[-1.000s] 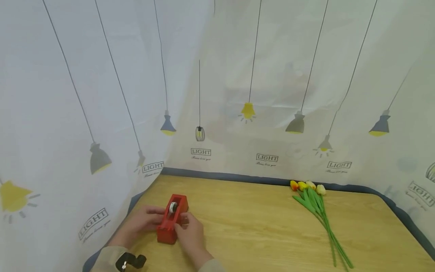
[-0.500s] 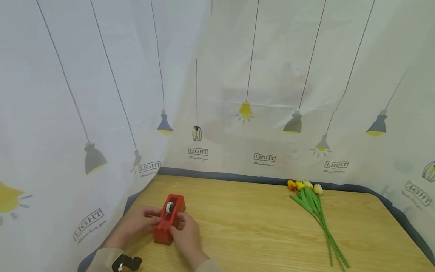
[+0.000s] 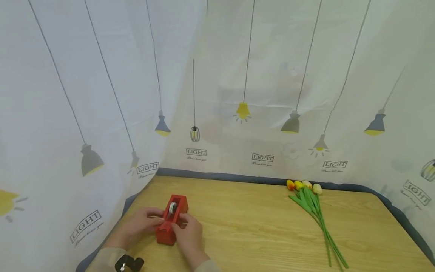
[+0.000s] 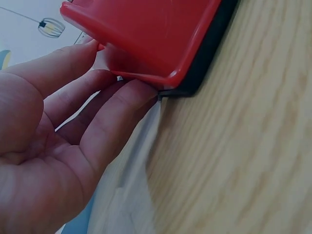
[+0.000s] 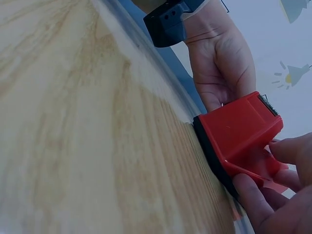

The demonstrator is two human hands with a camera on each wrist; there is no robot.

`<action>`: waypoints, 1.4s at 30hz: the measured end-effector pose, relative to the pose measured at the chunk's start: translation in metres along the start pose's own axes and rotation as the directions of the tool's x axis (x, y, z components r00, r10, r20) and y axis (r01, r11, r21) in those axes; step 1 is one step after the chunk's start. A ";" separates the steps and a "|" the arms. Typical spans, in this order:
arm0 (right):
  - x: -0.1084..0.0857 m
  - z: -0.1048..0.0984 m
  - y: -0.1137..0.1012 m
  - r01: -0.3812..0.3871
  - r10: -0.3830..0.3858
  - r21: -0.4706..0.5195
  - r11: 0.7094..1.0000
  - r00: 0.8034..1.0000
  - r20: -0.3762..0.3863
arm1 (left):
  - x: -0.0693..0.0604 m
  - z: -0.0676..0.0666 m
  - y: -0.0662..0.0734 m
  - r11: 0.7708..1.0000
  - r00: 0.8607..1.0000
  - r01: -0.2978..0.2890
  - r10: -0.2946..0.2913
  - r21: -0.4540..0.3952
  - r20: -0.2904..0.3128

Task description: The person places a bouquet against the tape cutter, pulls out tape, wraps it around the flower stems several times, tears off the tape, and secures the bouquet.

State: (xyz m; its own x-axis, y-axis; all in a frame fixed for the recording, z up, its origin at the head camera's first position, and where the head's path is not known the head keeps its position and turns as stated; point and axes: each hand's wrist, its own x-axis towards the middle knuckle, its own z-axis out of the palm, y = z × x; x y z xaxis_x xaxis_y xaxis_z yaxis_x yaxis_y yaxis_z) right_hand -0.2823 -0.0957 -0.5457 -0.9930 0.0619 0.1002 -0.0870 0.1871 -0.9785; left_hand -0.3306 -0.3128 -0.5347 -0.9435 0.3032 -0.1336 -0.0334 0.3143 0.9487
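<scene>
A red tape dispenser (image 3: 166,237) stands on the wooden table toward the left, with a small roll of tape (image 3: 172,207) seated in its hollow. My left hand (image 3: 142,222) holds its left side; in the left wrist view, the fingertips meet the red body (image 4: 151,36) just above the black base (image 4: 207,53). On the opposite side my right hand (image 3: 190,235) grips the dispenser, thumb near the top edge and fingers lower on the side. The right wrist view shows the toothed cutter (image 5: 267,104) at one end. Part of each side is hidden behind the fingers.
Artificial tulips (image 3: 314,204) with green stems lie at the table's right. Pale cloth (image 3: 217,151) printed with hanging lamps surrounds the back and sides, close beside my left arm. A black wrist mount (image 3: 128,262) sits on my left sleeve.
The head view has shifted slightly, so the backdrop drifts left. Against the table, the tape dispenser and both hands have moved a little to the right since half a second ago. Both hands keep their hold.
</scene>
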 end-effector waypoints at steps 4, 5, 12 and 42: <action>0.002 -0.004 0.000 0.004 -0.005 -0.017 1.000 0.999 -0.044 | 0.004 0.009 0.003 0.999 1.000 -0.006 0.006 -0.045 0.007; 0.003 -0.005 0.000 0.002 -0.004 -0.024 1.000 0.999 -0.050 | 0.005 0.011 0.005 0.999 1.000 -0.005 0.005 -0.048 0.003; 0.004 -0.008 0.000 -0.006 -0.001 -0.075 0.997 0.995 -0.099 | 0.008 0.023 0.008 0.998 1.000 -0.011 0.010 -0.059 -0.019; 0.039 -0.084 0.017 -0.101 0.100 -0.007 0.995 0.994 -0.048 | 0.053 0.084 0.032 0.998 0.994 -0.058 0.056 -0.017 -0.095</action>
State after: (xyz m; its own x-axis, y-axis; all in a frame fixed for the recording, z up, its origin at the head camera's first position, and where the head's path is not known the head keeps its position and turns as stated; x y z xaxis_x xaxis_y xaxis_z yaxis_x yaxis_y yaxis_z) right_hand -0.3154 -0.0080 -0.5430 -0.9918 0.1275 0.0100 0.0142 0.1869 -0.9823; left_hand -0.3536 -0.2109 -0.5360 -0.9709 0.2337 -0.0528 0.0154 0.2806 0.9597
